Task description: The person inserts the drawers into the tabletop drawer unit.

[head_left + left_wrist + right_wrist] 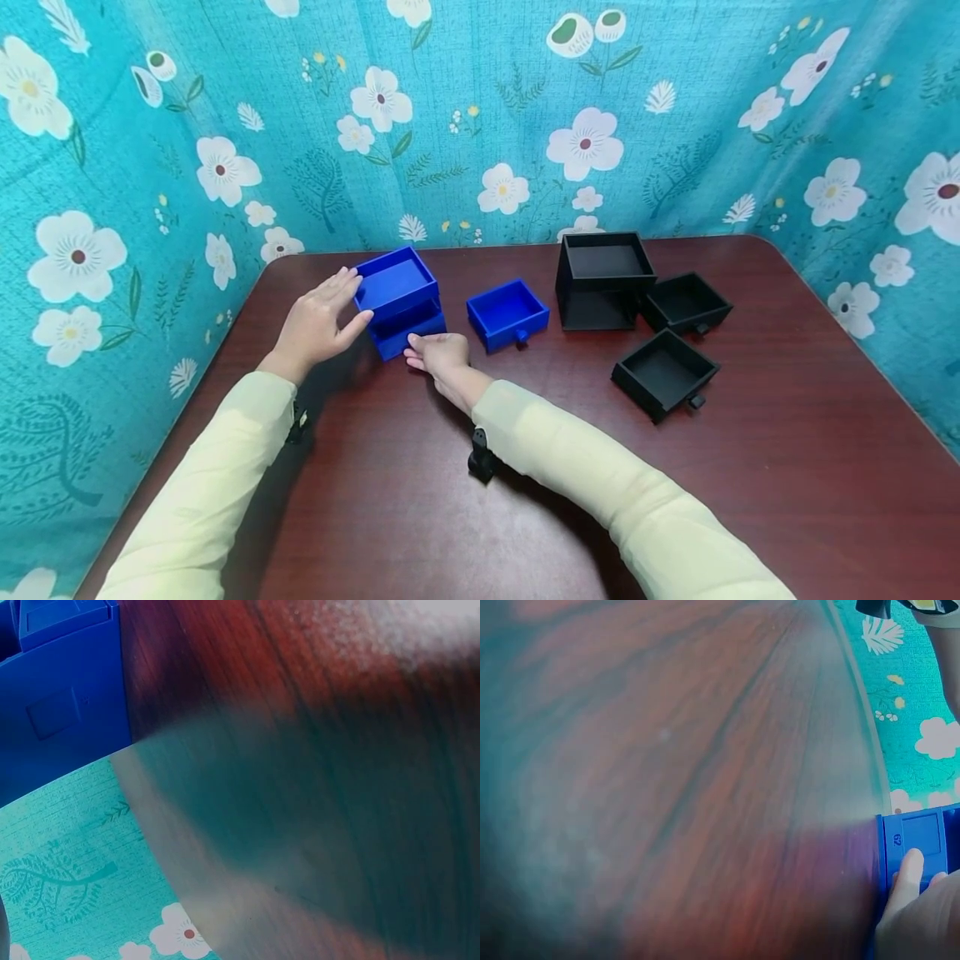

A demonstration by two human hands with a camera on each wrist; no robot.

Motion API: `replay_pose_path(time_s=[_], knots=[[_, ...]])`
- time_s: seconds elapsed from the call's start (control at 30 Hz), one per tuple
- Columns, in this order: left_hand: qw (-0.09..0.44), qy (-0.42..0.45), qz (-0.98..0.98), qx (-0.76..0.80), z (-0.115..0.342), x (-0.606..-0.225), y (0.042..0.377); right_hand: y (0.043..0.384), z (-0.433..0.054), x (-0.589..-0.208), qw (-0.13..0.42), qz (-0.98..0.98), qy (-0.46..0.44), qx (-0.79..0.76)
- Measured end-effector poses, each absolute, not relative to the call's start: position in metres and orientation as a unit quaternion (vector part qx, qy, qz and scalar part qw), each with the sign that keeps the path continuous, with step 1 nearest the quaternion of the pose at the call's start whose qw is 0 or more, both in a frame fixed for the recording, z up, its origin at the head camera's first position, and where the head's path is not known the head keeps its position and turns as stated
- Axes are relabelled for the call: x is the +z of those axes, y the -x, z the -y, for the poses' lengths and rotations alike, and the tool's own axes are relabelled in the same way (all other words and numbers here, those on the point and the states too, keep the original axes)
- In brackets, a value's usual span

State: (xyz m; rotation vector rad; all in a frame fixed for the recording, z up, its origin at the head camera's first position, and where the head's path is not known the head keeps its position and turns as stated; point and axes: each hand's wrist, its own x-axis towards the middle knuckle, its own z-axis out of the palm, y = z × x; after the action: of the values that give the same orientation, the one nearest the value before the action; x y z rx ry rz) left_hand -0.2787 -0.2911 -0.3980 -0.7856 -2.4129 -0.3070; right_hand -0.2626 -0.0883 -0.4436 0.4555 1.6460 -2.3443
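Observation:
A blue two-level box (396,282) stands at the left back of the table, its top a shallow tray. At its lower level a blue drawer (397,336) shows below a dark gap. My left hand (318,321) rests against the box's left side, fingers straight and thumb near the front corner. At the front of the lower drawer, my right hand (442,357) pinches it with thumb and fingers; the drawer's knob is hidden. In the right wrist view the thumb lies over the blue front (919,836). The left wrist view shows the box's blue side wall (82,712).
Right of the box sits a loose blue drawer (508,312) with a knob. Farther right stands a black two-level box (600,304), its lower level hollow. Two black drawers, one beside it (686,302) and one in front (666,375), lie on the brown table (420,500). A flowered curtain (480,108) hangs behind.

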Motion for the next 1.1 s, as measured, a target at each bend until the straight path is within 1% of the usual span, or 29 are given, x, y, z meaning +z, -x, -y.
replay_pose_path(time_s=[0.37, 0.57, 0.93, 1.1], knots=[[0.279, 0.287, 0.909, -0.112, 0.29, -0.397, 0.276, 0.262, 0.081, -0.449, 0.143, -0.555, -0.136, -0.808], [0.272, 0.285, 0.913, -0.109, 0.29, -0.395, 0.275, 0.261, 0.068, -0.452, 0.15, -0.557, -0.126, -0.807], [0.265, 0.285, 0.915, -0.106, 0.29, -0.393, 0.274, 0.239, 0.031, -0.446, 0.229, -0.599, -0.053, -0.766], [0.262, 0.285, 0.916, -0.104, 0.29, -0.393, 0.276, 0.233, 0.011, -0.443, 0.244, -0.607, -0.045, -0.755]])
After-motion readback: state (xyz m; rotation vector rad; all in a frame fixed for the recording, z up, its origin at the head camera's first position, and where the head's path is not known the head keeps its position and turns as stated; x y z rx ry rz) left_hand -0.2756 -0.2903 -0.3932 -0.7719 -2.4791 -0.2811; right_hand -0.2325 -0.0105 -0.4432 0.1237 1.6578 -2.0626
